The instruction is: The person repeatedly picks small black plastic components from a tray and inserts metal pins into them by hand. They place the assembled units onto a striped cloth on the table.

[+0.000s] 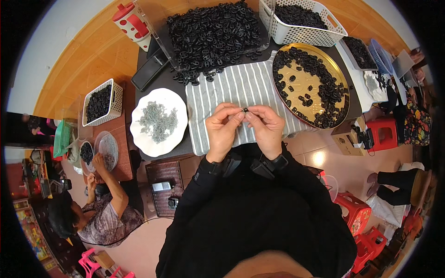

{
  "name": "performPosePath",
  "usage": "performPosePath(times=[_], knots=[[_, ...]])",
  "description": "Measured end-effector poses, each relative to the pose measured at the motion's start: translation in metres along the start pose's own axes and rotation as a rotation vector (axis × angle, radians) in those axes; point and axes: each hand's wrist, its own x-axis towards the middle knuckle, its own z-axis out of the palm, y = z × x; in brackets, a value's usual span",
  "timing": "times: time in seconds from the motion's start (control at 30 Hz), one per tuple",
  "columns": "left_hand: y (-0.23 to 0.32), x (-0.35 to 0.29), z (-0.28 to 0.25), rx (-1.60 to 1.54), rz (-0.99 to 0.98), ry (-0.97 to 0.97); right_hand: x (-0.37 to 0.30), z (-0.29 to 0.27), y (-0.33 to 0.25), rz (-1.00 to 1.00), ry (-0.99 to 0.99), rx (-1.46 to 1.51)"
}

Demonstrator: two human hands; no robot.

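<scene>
Over the grey-and-white striped cloth [234, 88], my left hand [222, 127] and my right hand [266, 127] meet at the fingertips. Both pinch one small black plastic piece [245, 110] between thumbs and index fingers; its finer shape is hidden by the fingers. To the left lies a white scalloped plate [141, 139] with a heap of small silvery metal parts [159, 121]. On the right, a round gold tray [296, 90] carries many black pieces along its rim. Ahead is a big pile of black oval pieces with holes [213, 34], spilling onto the cloth's far edge.
A white basket [306, 34] of black pieces stands far right. A dark phone [150, 70] and a red-dotted white cup [132, 28] are far left. A co-worker [99, 208] sits left by another basket [116, 104]. Red stools [352, 213] stand right.
</scene>
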Motion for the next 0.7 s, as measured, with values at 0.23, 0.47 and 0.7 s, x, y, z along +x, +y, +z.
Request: performPosePath(times=[0.23, 0.47, 0.7], knots=[[0.003, 0.001, -0.003, -0.132, -0.130, -0.013, 0.003, -0.007, -0.007, 0.009, -0.080, -0.040], [0.003, 0.002, -0.004, -0.183, -0.154, 0.021, 0.024, -0.049, -0.028, -0.250, 0.053, -0.335], [0.002, 0.002, -0.002, -0.143, -0.141, -0.007, 0.014, -0.063, -0.039, -0.477, -0.232, -0.990]])
